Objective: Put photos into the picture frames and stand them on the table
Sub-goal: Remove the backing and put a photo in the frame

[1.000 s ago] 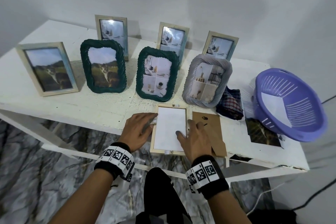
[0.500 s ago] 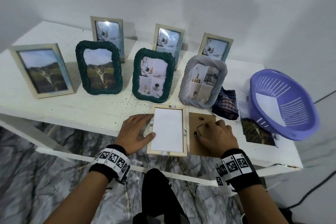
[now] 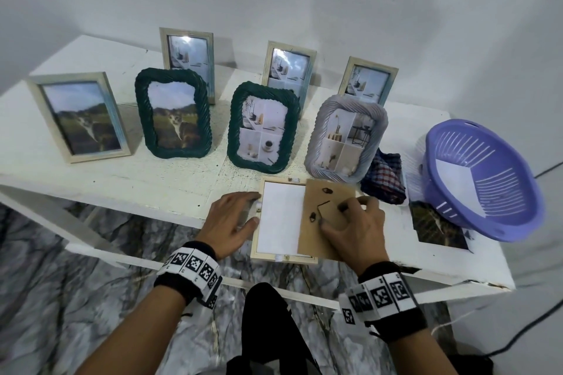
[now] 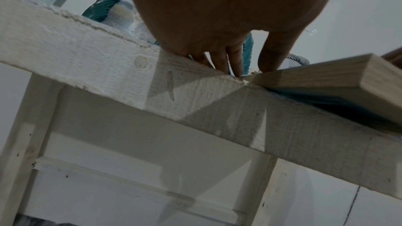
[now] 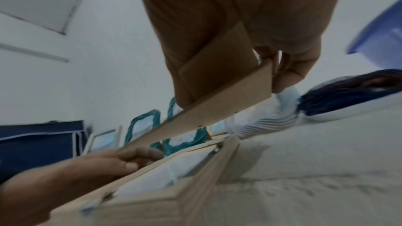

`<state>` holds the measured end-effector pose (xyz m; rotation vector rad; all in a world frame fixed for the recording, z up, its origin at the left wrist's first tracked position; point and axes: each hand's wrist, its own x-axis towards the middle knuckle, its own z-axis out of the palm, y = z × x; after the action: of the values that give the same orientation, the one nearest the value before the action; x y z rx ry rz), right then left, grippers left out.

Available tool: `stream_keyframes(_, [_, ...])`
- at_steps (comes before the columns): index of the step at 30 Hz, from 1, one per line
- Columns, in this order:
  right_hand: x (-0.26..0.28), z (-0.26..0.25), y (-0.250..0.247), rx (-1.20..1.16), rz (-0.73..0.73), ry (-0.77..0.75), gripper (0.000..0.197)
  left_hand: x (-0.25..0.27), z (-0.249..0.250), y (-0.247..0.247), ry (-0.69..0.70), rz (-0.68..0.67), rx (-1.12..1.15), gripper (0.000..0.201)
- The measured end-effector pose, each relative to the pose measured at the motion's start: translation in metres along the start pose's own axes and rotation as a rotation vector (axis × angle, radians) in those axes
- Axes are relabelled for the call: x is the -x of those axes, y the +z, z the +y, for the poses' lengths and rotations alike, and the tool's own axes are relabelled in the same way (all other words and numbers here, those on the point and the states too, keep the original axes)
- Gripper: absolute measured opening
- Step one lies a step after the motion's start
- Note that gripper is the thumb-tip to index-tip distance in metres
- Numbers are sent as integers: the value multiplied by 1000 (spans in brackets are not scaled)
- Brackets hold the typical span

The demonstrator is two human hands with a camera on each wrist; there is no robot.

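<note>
I see the right hand [image 3: 353, 228] pinching the backing board [image 3: 327, 216], tilted over the face-down frame [image 3: 281, 256]; left hand [image 3: 230, 219] flat, fingers straight, steadying the frame's edge.

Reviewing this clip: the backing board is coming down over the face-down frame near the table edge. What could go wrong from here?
1. The face-down frame overhangs the table edge; pressing its near end could tip it off.
2. The backing board, gripped by the right hand, is tilted and offset right, so it may seat crooked or shift the white sheet.
3. The left hand only rests on the frame's side, so the frame may slide.
</note>
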<state>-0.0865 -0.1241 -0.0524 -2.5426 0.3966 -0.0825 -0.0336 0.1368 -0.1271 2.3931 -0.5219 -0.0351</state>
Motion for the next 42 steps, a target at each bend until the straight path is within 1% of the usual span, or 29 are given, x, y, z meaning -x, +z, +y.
stream_keyframes(3, [5, -21, 17, 78, 33, -133, 43, 0, -1, 0, 0, -1, 9, 61])
stream_keyframes(5, [6, -30, 27, 126, 42, -185, 42, 0, -2, 0, -8, -1, 17, 59])
stream_keyframes(10, [1, -44, 43, 178, -28, -156, 47, 0, 0, -2, -8, -2, 43, 57])
stream_keyframes(13, [-2, -47, 52, 163, -4, -172, 47, 1, -2, -2, -15, -7, 47, 57])
stream_keyframes(15, [-4, -48, 57, 148, -14, -182, 47, 1, -2, -2, -13, -6, 54, 57])
stream_keyframes(18, [-2, -48, 63, 214, -43, -170, 48, 0, 0, -2, -5, -1, 57, 58])
stream_keyframes(21, [1, -45, 64, 282, -23, -202, 50, 0, 2, -3, -10, 16, 54, 60])
stream_keyframes(23, [2, -39, 61, 241, -61, -254, 52, 0, 5, -2, -25, 17, 33, 64])
stream_keyframes(24, [-1, -34, 59, 175, -94, -285, 52, -1, 6, -2, -28, 19, 15, 65])
stream_keyframes(27, [-13, -11, 46, -93, -157, -309, 33, -1, 8, 3, -9, 23, -74, 67])
stream_keyframes(29, [-24, 6, 37, -190, -159, -312, 33, -1, 8, 6, 0, 25, -124, 68])
stream_keyframes(30, [-29, 14, 32, -180, -185, -318, 36, -1, 8, 6, -6, 25, -129, 68])
stream_keyframes(32, [-38, 24, 23, -103, -295, -349, 39, -2, 7, 6, -16, 26, -125, 69])
stream_keyframes(34, [-44, 29, 17, -66, -384, -401, 37, -2, 7, 6, -13, 32, -120, 70])
stream_keyframes(38, [-52, 30, 16, -55, -429, -476, 31, -2, 7, 7, -19, 23, -114, 69])
stream_keyframes(42, [-56, 39, 20, -67, -412, -539, 25, -3, 8, 7, -24, 17, -131, 70])
